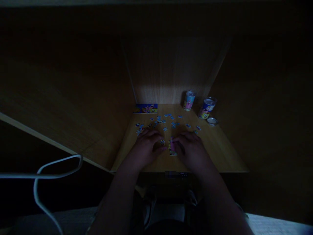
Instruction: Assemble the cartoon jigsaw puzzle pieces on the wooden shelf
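In the dim head view, my left hand (146, 146) is curled, with a small puzzle piece (162, 142) between its index fingertip and thumb. Just to the right lies a small joined block of puzzle pieces (172, 147), pink, yellow and green, flat on the wooden surface. My right hand (192, 148) grips this block at its right side, its fingers bent and partly covering it. Beyond both hands, several loose bluish puzzle pieces (159, 120) are scattered; a few lie close to the left knuckles.
Two printed cylindrical cans (188, 100) (206, 108) stand at the back right, with a round metal lid (212, 121) beside them. A blue picture strip (146, 108) is at the back left. Wooden panels enclose the surface (220, 153). A white cable (58, 176) loops at left.
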`<state>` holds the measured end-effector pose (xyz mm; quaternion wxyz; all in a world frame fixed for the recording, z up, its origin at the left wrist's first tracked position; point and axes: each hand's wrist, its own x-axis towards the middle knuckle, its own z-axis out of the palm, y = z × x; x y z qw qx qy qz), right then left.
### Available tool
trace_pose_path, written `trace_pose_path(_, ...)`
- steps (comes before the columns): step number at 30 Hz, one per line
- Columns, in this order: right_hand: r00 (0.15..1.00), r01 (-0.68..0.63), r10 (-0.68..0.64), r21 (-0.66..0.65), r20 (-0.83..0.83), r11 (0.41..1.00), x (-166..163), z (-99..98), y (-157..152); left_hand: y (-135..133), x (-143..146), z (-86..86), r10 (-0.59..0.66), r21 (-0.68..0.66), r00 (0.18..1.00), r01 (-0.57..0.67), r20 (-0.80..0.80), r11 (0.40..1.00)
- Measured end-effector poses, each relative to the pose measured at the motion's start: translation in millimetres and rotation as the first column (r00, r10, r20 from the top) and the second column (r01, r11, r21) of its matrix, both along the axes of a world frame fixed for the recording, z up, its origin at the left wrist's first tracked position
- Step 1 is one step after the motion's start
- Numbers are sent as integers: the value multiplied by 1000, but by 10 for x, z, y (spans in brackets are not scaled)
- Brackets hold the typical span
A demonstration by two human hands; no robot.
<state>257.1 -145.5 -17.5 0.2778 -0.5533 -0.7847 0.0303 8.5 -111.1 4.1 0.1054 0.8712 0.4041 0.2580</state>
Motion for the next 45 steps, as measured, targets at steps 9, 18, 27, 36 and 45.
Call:
trace_pose_path(9, 1000, -16, 16, -1, 0, 1000, -28, 20, -11, 10, 51, 10, 16, -3, 1000, -16, 6, 1000)
trace_pose_path(18, 1000, -20, 20, -11, 21, 1000, -27, 19, -6, 19, 66, -26, -19, -8, 999, 19, 37, 1000)
trace_pose_path(27, 999, -25, 26, -26, 37, 999, -44, 44, -11, 2, 85, 9, -19, -13, 1000, 19, 17, 1000)
trace_pose_path(36, 999, -28, 28, -6, 36, 1000, -30, 1, 5, 3, 93, 4, -15, -10, 1000, 15, 9, 1000)
trace_pose_path(45, 999, -31, 32, -28, 22, 999, -32, 9, 0, 7, 78, -5, -25, 5, 1000, 25, -5, 1000)
